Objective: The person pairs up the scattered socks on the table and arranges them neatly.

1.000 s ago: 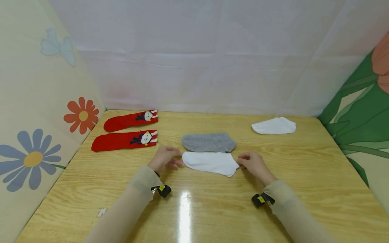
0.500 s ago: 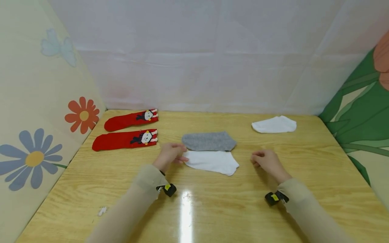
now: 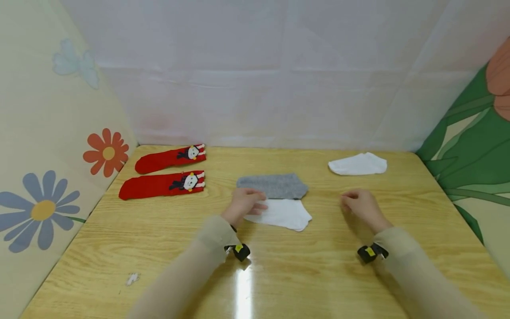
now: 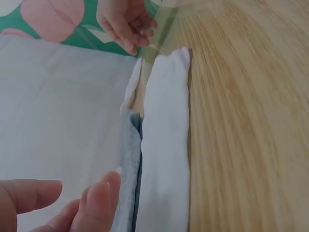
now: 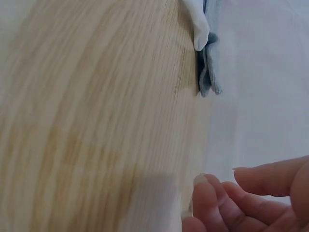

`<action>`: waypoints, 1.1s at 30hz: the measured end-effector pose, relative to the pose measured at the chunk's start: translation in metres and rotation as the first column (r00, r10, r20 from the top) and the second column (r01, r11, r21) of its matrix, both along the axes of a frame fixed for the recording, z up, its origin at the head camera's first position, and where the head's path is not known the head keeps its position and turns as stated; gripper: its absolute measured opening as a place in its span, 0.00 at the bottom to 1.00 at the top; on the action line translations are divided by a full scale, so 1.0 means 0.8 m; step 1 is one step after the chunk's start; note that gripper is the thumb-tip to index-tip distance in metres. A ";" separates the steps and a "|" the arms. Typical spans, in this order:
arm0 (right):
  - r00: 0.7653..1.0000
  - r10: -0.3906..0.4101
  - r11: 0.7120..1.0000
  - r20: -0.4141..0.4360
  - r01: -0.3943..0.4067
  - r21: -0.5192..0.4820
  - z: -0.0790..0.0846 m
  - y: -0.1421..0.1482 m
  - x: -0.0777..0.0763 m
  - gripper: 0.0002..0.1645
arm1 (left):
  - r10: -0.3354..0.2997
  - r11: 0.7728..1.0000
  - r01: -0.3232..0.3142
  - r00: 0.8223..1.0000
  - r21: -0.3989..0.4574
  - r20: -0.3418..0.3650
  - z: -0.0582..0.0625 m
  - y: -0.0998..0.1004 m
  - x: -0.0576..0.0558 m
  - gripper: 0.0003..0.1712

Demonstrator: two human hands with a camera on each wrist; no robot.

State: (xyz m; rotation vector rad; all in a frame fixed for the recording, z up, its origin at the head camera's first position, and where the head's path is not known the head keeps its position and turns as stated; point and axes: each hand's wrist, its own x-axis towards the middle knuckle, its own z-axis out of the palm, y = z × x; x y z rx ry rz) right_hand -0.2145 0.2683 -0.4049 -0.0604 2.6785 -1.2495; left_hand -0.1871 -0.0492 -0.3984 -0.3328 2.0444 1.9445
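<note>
A white ankle sock (image 3: pixel 284 214) lies flat in the middle of the table, right along the near side of a grey sock (image 3: pixel 283 186). My left hand (image 3: pixel 247 204) hovers over the toe ends of both and partly hides them. In the left wrist view, its thumb and fingers (image 4: pixel 99 203) stand apart with nothing between them. To the right of the pair, my right hand (image 3: pixel 363 208) is held above bare wood. Its loosely bent fingers (image 5: pixel 207 203) hold nothing, as the right wrist view shows.
Farther back on the right lies another white sock (image 3: pixel 358 165). Two red socks with a cartoon figure, one farther back (image 3: pixel 159 161) and one nearer (image 3: pixel 147 186), lie at the left. A pale fabric wall (image 3: pixel 255 106) closes off the back of the wooden table (image 3: pixel 303 274).
My right hand has let go of the white sock's cuff and moved off to the right. The left hand has slid rightward from beside the toe to above the socks.
</note>
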 end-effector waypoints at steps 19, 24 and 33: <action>0.993 -0.093 0.993 -0.075 0.098 0.061 0.001 0.037 -0.023 0.19 | -0.046 0.998 0.047 0.998 0.043 -0.041 -0.004 0.065 -0.026 0.17; 0.984 -0.119 0.988 -0.130 0.130 0.082 0.002 0.042 -0.028 0.18 | -0.033 0.997 0.037 0.998 0.063 -0.059 -0.009 0.083 -0.034 0.17; 0.970 -0.158 0.978 -0.187 0.180 0.109 -0.003 0.055 -0.040 0.19 | -0.044 0.996 0.048 0.997 0.077 -0.056 -0.002 0.112 -0.042 0.18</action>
